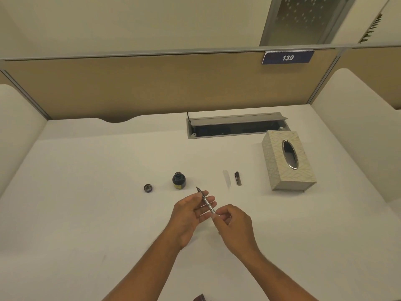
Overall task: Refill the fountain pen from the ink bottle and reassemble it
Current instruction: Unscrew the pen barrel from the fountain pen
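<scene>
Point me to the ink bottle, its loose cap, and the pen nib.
ink bottle (179, 180): head view, on its dark glass body, mouth open.
bottle cap (148, 188): head view, middle of the cap lying on the desk, left of the bottle.
pen nib (198, 189): head view, on the dark tip.

Both bare forearms rise from the lower frame; left hand (191, 216) and right hand (233, 224) meet mid-frame, fingertips pinched.

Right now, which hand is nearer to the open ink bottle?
Left. The left hand sits just below and right of the ink bottle, holding the nib end of the pen. The right hand is farther right, pinching the pen's back end.
</scene>
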